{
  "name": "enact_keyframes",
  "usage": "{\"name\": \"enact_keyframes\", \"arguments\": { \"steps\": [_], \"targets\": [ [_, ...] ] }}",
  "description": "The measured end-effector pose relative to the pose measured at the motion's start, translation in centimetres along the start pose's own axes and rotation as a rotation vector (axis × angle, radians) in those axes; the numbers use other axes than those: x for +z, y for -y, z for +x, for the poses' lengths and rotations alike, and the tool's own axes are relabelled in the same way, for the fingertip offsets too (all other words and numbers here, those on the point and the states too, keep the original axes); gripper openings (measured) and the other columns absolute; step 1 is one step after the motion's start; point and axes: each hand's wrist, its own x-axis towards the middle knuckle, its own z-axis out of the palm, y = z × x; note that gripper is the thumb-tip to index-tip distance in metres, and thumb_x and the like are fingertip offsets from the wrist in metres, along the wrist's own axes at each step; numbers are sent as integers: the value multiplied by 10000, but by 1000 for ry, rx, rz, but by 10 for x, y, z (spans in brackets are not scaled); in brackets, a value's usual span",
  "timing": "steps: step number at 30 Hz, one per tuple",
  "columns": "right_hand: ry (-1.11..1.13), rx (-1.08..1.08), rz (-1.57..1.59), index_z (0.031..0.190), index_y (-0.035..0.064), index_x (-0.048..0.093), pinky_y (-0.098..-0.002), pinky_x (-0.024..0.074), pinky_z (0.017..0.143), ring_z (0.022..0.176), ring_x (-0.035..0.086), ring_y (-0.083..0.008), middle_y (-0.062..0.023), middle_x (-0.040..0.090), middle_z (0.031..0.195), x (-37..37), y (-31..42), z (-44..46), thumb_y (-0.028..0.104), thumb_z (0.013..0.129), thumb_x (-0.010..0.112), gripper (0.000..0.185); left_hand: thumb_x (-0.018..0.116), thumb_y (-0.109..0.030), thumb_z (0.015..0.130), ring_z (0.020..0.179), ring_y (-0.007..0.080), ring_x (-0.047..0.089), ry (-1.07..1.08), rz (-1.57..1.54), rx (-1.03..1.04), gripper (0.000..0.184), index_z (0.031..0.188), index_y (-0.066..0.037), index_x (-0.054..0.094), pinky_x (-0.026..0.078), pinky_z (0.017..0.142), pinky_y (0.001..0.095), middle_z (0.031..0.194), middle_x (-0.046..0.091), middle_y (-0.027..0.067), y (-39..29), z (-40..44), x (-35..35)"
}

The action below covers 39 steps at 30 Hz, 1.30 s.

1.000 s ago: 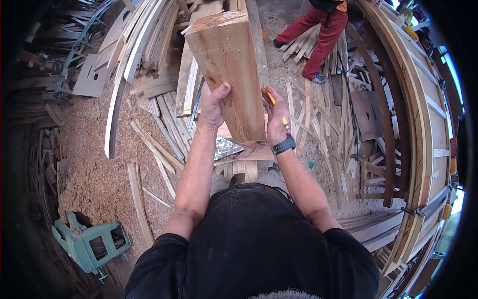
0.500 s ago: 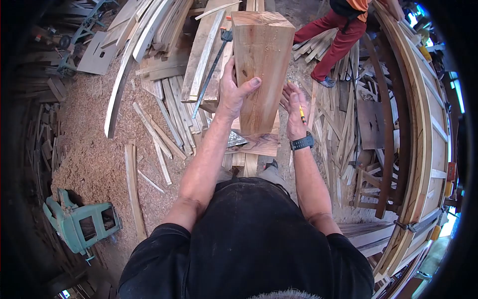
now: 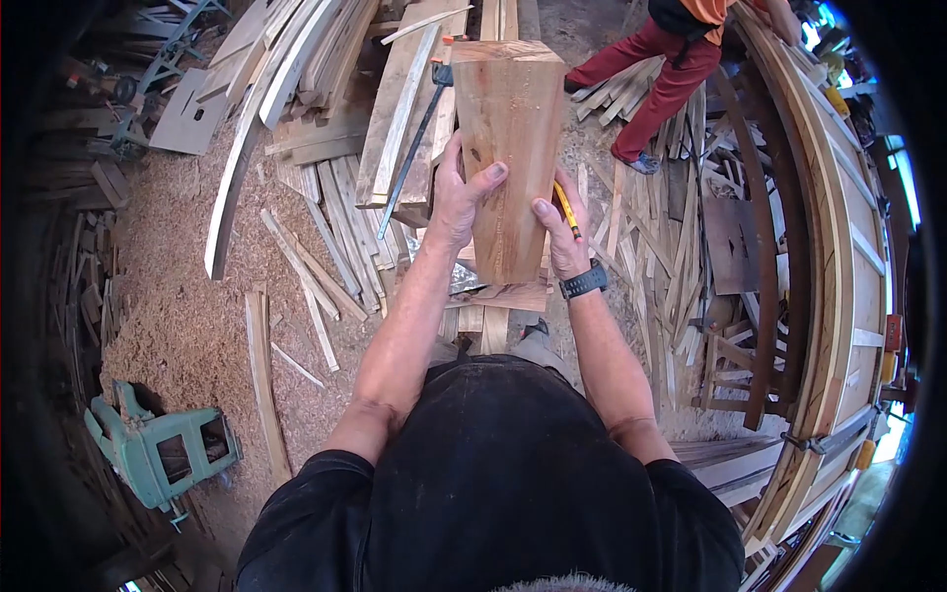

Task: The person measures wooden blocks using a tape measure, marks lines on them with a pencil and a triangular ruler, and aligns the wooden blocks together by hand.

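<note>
A thick wooden block (image 3: 508, 128) stands upright in front of me, its pale end grain at the top. My left hand (image 3: 459, 197) grips its left side, thumb pressed on the near face. On the right edge, my right hand (image 3: 567, 225) also clasps the block, its thumb on the near face and its other fingers mostly hidden behind. A yellow and black pencil (image 3: 567, 209) is tucked in that hand. Below the block lie a board (image 3: 513, 296) and a silvery metal piece (image 3: 464, 279), partly covered.
A bar clamp (image 3: 414, 148) rests along planks at the upper left. Sawdust and loose strips cover the floor. A green machine part (image 3: 163, 444) sits at lower left. Another person in red trousers (image 3: 666, 94) stands at upper right, near a long wooden frame (image 3: 838, 247).
My right hand has closed in from beside the block onto its right edge, the pencil still in it. The block has shifted slightly left and down.
</note>
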Motion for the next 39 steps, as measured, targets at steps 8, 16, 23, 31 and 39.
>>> {"name": "enact_keyframes", "arguments": {
  "steps": [8, 16, 23, 31, 39],
  "targets": [
    [-53, -58, -1, 1521, -107, 367, -398, 438, 1121, 1325, 551, -290, -234, 565, 1397, 6, -5, -9, 351, 801, 882, 996, 863, -379, 781, 1194, 244, 629, 44, -78, -82, 894, 1455, 5, 418, 526, 1022, 392, 1306, 610, 149, 5, -8, -15],
    [-69, -85, -56, 1502, -62, 430, -406, 421, 1127, 1316, 559, -276, -216, 587, 1392, 3, -13, -5, 423, 853, 832, 904, 843, -458, 815, 1220, 265, 631, 8, -79, -63, 900, 1475, -12, 425, 546, 1030, 433, 1341, 614, 128, 12, -9, -25],
    [-98, -4, 154, 1448, -7, 504, -410, 416, 1138, 1327, 565, -264, -174, 609, 1400, -23, -20, -4, 368, 951, 737, 664, 849, -442, 809, 1218, 259, 629, -23, -84, -56, 906, 1486, -29, 411, 550, 1024, 431, 1343, 607, 116, 8, -8, -36],
    [8, -70, 38, 1496, -6, 447, -437, 386, 1172, 1393, 518, -296, -196, 561, 1460, -12, -1, -7, 359, 882, 806, 800, 852, -439, 799, 1233, 261, 621, 41, -71, -46, 924, 1490, -21, 402, 542, 1033, 424, 1353, 600, 120, -3, -10, -31],
    [54, -81, 14, 1520, -3, 417, -455, 363, 1188, 1416, 491, -296, -196, 530, 1496, -6, 5, -4, 361, 842, 842, 879, 838, -431, 812, 1233, 263, 623, 37, -87, -80, 908, 1489, -10, 404, 539, 1038, 421, 1353, 603, 133, 8, -15, -27]
  ]
}}
